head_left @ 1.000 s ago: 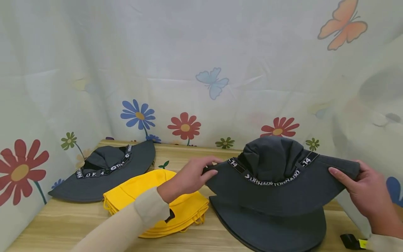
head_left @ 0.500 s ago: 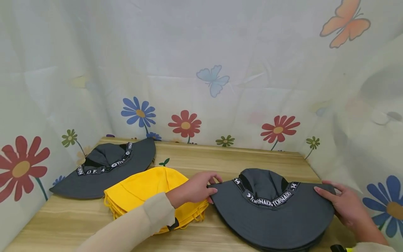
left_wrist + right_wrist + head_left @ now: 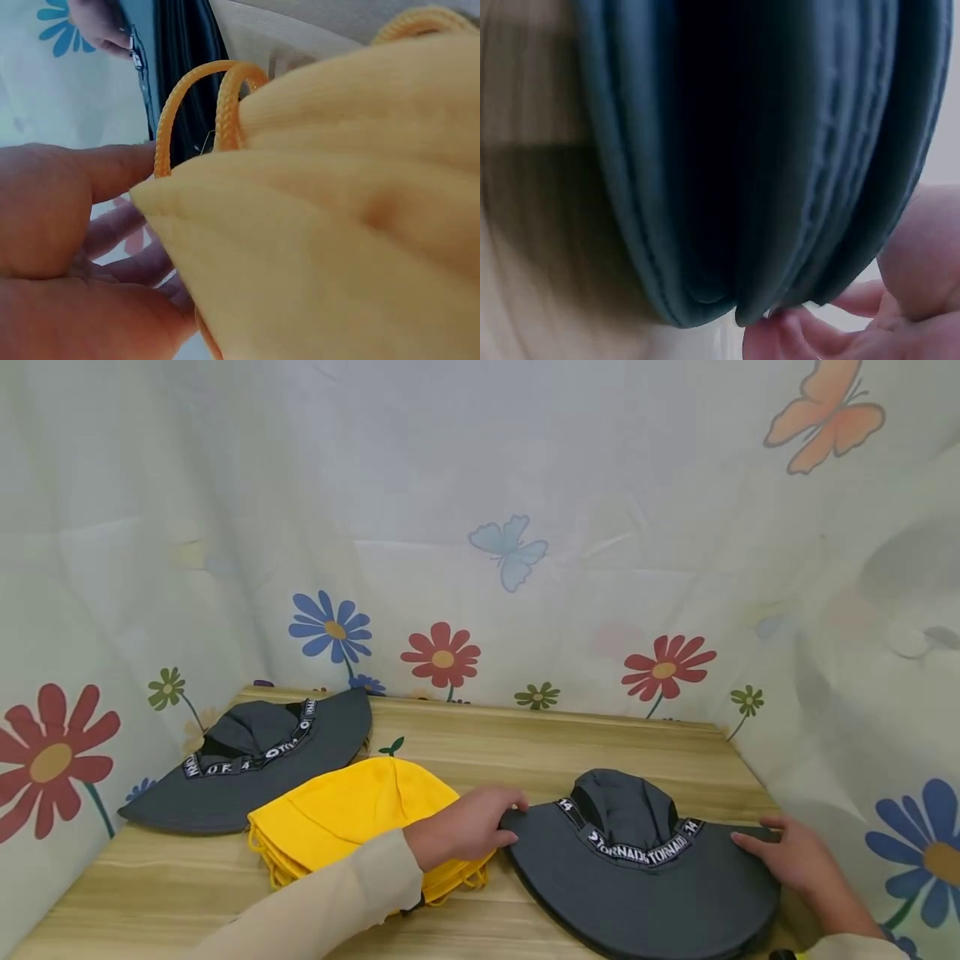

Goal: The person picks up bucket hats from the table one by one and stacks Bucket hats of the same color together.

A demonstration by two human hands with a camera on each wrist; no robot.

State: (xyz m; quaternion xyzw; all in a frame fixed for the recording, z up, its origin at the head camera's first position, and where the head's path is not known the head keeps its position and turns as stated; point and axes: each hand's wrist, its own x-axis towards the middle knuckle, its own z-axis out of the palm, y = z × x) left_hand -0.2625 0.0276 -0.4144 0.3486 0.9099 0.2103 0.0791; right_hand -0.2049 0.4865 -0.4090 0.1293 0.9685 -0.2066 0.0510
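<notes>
A dark grey wide-brimmed sun hat point(image 3: 660, 893), its band lettered in white, lies on top of a stack of matching hats at right in the head view. My left hand point(image 3: 472, 827) pinches the left tip of its brim, reaching over the yellow hats point(image 3: 352, 810). At the opposite tip, my right hand point(image 3: 798, 860) holds the brim, thumb above. From the right wrist, layered brims point(image 3: 847, 150) appear edge-on, with the right hand's fingertips point(image 3: 780, 337) at their corner. Yellow cloth point(image 3: 337, 217) with cord loops hides part of the left hand's grip in the left wrist view.
Another grey sun hat point(image 3: 262, 768) lies at the back left of the wooden table point(image 3: 150, 902). A patterned curtain point(image 3: 600, 468) encloses the table's back and sides. A small black item point(image 3: 782, 954) shows near the right sleeve.
Both hands have lowered the grey hat from above the stack onto it, brim lined up with those beneath. The right hand has moved left and down; the yellow hats stay put.
</notes>
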